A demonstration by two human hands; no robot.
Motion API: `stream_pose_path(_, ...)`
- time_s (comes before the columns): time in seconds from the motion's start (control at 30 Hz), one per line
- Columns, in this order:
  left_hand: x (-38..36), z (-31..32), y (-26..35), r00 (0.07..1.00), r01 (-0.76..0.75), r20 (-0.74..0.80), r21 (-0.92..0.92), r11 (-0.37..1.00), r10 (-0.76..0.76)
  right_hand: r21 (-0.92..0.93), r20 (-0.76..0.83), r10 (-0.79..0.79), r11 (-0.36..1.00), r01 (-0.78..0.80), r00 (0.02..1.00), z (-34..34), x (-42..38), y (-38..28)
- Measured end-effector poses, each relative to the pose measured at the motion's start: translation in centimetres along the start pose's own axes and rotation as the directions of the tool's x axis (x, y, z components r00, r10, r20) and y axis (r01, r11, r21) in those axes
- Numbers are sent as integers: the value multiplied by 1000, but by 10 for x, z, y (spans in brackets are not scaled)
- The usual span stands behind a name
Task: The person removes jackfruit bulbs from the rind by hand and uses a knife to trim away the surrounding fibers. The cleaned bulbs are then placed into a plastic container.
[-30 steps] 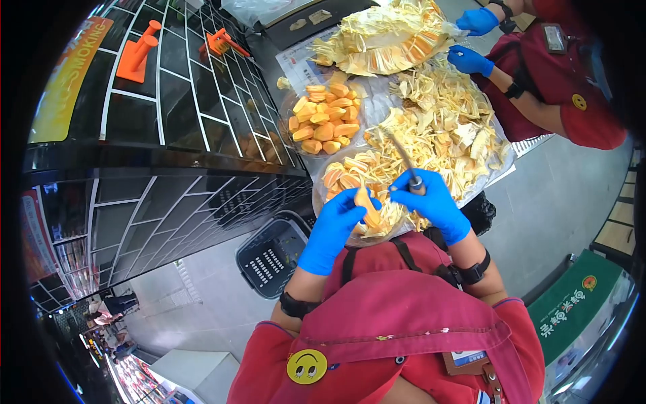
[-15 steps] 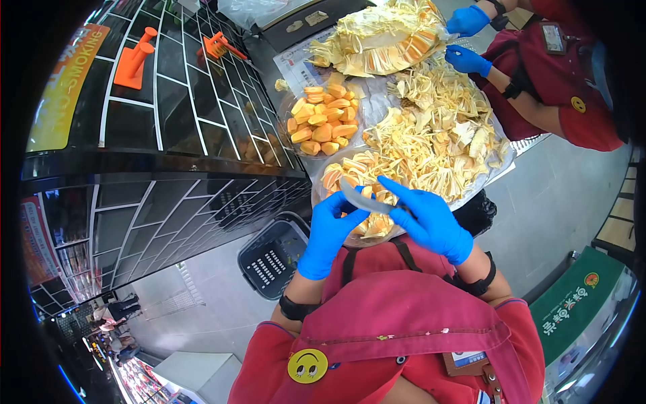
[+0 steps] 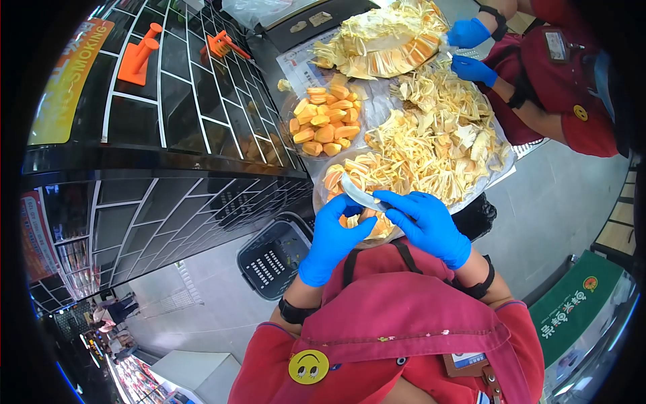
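My right hand (image 3: pixel 427 225), in a blue glove, is closed around a knife (image 3: pixel 360 194) whose curved blade points up and to the left. Opposite it, my gloved left hand (image 3: pixel 334 236) is closed with its thumb and fingers around an orange jackfruit pod (image 3: pixel 367 214), partly hidden by the hands and the blade. Both hands hover over a clear bowl holding jackfruit pieces (image 3: pixel 356 168). Behind them lies a heap of pale jackfruit strands (image 3: pixel 431 145). A second bowl at the back left is filled with cleaned orange pods (image 3: pixel 324 121).
A large cut jackfruit section (image 3: pixel 390 40) rests at the far end of the table. Beside it, a co-worker's blue-gloved hands (image 3: pixel 471 50) are at work. A dark plastic basket (image 3: pixel 272 259) stands on the floor at left, below the black tiled wall (image 3: pixel 182 101). A black bag (image 3: pixel 476 217) hangs at the table's right.
The knife has swung to a steeper angle, and my right index finger has come down from its raised position onto it. My left hand has shifted slightly, and the pod shows more.
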State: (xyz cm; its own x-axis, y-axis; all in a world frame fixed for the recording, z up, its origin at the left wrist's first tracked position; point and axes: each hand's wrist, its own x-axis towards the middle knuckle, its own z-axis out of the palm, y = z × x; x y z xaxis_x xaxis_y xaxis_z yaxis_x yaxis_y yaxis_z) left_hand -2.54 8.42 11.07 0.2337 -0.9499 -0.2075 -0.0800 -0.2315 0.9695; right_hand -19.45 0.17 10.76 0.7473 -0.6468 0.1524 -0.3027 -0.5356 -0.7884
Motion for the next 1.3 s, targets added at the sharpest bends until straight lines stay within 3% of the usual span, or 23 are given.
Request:
stream_pose_path(0.1, 1, 1, -7, 1000, 8, 8, 16, 1000, -8, 54, -30, 7, 999, -6, 1000, 3, -1, 3)
stream_pose_path(0.17, 2, 0, -2, 999, 11, 42, 12, 1000, -12, 490, 91, 275, 824, -283, 957, 5, -3, 1)
stream_pose_path(0.2, 3, -1, -1, 997, 15, 75, 9, 1000, -15, 491, 91, 274, 824, -283, 957, 4, -3, 4)
stream_pose_path(0.23, 4, -2, -3, 997, 15, 75, 9, 1000, -16, 640, 132, 388, 669, -377, 912, -1, -2, 10)
stream_pose_path(0.27, 6, -2, -7, 991, 98, 111, -185, 978, -78, 758, 194, 484, 478, -444, 853, -5, -1, 16)
stream_pose_path(0.3, 8, -3, -10, 979, 181, 158, -368, 912, -131, 736, 121, 531, 519, -435, 838, -7, 1, 23)
stream_pose_path(0.33, 11, -3, -11, 979, 180, 156, -368, 912, -130, 736, 122, 530, 519, -435, 839, -11, 2, 27)
stream_pose_path(0.4, 17, -1, -14, 948, 314, 199, -725, 613, -250, 468, -21, 583, 724, -507, 812, -16, 4, 34)
stream_pose_path(0.47, 25, -6, -24, 935, 347, 245, -785, 514, -257, 361, -19, 636, 723, -588, 771, -15, 7, 43)
stream_pose_path(0.53, 33, -10, -36, 921, 377, 293, -832, 406, -255, 278, -95, 488, 850, -447, 868, -7, 1, 70)
stream_pose_path(0.6, 39, -14, -48, 914, 379, 285, -854, 356, -289, 223, -88, 501, 852, -473, 861, -5, -1, 79)
stream_pose_path(0.7, 57, -24, -75, 928, 331, 189, -811, 483, -320, -26, -140, 647, 754, -656, 750, -2, -2, 82)
stream_pose_path(0.8, 89, -42, -99, 944, 213, 34, -821, 530, -327, -42, -140, 583, 804, -593, 800, 16, -3, 94)
stream_pose_path(0.87, 123, -49, -101, 934, 86, -116, -845, 527, -337, 49, -129, 455, 890, -453, 881, 36, 3, 93)
stream_pose_path(0.9, 141, -56, -105, 934, 85, -115, -847, 525, -337, 187, -49, 500, 855, -484, 864, 39, 11, 79)
stream_pose_path(1.0, 169, -78, -125, 952, 43, -167, -758, 651, -257, 180, 148, 460, 858, -481, 875, 74, 18, 82)
stream_pose_path(1.03, 172, -83, -130, 945, 93, -204, -584, 806, -257, 178, 150, 454, 861, -476, 878, 84, 19, 84)
stream_pose_path(1.07, 174, -88, -135, 939, 144, -241, -379, 914, -247, 86, 155, 428, 892, -444, 890, 94, 20, 86)
stream_pose_path(1.1, 170, -98, -145, 987, 7, -155, -278, 960, -52, -6, 160, 402, 914, -406, 902, 100, 20, 88)
stream_pose_path(1.13, 158, -91, -128, 986, -2, -162, -278, 961, -45, -8, 160, 394, 918, -397, 905, 105, 20, 91)
stream_pose_path(1.2, 122, -72, -98, 910, -18, -391, -369, 929, -138, -162, 162, 377, 922, -352, 912, 110, 20, 96)
stream_pose_path(1.27, 87, -68, -93, 933, 59, -286, -478, 876, -219, -177, 172, 363, 926, -334, 916, 101, 19, 90)
stream_pose_path(1.3, 70, -68, -96, 947, 160, -197, -400, 902, -255, -153, 170, 389, 918, -366, 905, 94, 18, 86)
